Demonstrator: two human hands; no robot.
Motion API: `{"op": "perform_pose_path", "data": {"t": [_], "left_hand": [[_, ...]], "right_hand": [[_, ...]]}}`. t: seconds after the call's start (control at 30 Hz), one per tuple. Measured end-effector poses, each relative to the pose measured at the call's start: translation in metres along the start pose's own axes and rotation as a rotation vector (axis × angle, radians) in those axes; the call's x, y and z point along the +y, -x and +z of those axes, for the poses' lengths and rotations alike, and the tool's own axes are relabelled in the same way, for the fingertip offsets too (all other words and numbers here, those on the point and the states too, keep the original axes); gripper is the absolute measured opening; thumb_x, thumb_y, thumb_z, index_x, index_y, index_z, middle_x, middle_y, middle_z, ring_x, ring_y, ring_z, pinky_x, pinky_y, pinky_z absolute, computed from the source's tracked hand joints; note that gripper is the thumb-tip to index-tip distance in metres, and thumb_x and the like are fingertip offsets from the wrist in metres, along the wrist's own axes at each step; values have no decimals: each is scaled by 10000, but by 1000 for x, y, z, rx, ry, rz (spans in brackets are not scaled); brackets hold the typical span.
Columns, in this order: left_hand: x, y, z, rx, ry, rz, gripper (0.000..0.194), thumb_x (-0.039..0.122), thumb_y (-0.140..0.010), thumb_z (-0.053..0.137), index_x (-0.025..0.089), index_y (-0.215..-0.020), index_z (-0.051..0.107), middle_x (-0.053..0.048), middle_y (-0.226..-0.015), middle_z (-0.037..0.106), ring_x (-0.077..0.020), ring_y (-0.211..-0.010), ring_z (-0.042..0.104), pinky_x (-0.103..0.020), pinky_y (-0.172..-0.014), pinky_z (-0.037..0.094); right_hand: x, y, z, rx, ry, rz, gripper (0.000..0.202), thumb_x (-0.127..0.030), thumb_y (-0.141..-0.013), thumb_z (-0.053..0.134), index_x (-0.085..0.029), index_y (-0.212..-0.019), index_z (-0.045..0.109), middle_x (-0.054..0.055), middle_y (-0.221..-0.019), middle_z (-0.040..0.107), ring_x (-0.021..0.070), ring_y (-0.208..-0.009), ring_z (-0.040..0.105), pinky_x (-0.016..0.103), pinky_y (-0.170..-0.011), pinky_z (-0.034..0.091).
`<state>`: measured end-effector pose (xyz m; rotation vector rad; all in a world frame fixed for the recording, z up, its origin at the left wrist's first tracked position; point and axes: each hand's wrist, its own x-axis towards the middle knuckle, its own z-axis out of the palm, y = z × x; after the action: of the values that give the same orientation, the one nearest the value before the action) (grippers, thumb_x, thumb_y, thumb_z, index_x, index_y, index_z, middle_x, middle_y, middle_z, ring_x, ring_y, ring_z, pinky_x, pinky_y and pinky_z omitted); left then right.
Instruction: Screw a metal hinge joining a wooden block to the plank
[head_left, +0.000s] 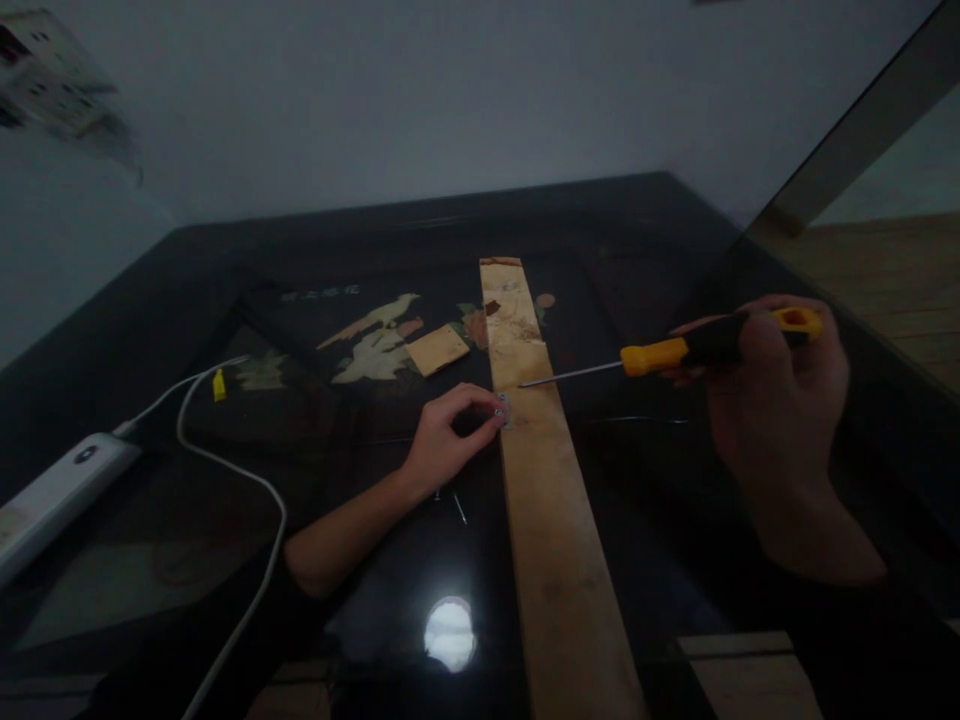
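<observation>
A long wooden board lies lengthwise on the dark table. At its left edge my left hand pinches a small metal bracket between thumb and fingertips; its exact shape is hard to make out. My right hand is closed round the yellow and black handle of a screwdriver. The shaft points left, and its tip appears over the board, just beyond the bracket; whether it touches the wood I cannot tell. Near my left wrist lies a loose screw, with another small metal piece beside it.
A small square wood piece lies left of the board. Farther left are a yellow object, a white power strip and a white cable crossing over my left forearm. The glossy table meets the wall behind.
</observation>
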<state>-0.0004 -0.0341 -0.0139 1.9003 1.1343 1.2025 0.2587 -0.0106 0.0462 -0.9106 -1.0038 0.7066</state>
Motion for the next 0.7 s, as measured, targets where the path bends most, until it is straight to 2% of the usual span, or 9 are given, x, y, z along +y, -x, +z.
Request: {"op": "perform_pose_path", "data": {"t": [0.3,0.57,0.7], "left_hand": [[7,0,-1,-25,-73,-18,38,176,-807,613,173,-820,649,-42,-834,677,-162,-800,626,-294,-764,499],[4,0,0,-60,-119,67,58,160,-817,609,171,-854,652,-41,-835,673,-159,-808,614,-293,-761,489],[3,0,1,-55,-132,114,70,162,-818,620,169,-874,660,-55,-884,656,-165,-842,607,-309,-774,488]], "right_hand": [[-1,4,4,-6,10,-8,167,-282,-742,628,-238,-867,527,-38,-622,646,167,-500,625,326,-473,547],[-3,4,2,-1,-23,-17,198,-312,-738,641,-225,-874,527,-11,-664,676,153,-505,631,248,-406,480],[-6,4,2,-16,-86,-48,239,-380,-731,665,-223,-866,547,-7,-662,677,148,-531,623,234,-390,467]]}}
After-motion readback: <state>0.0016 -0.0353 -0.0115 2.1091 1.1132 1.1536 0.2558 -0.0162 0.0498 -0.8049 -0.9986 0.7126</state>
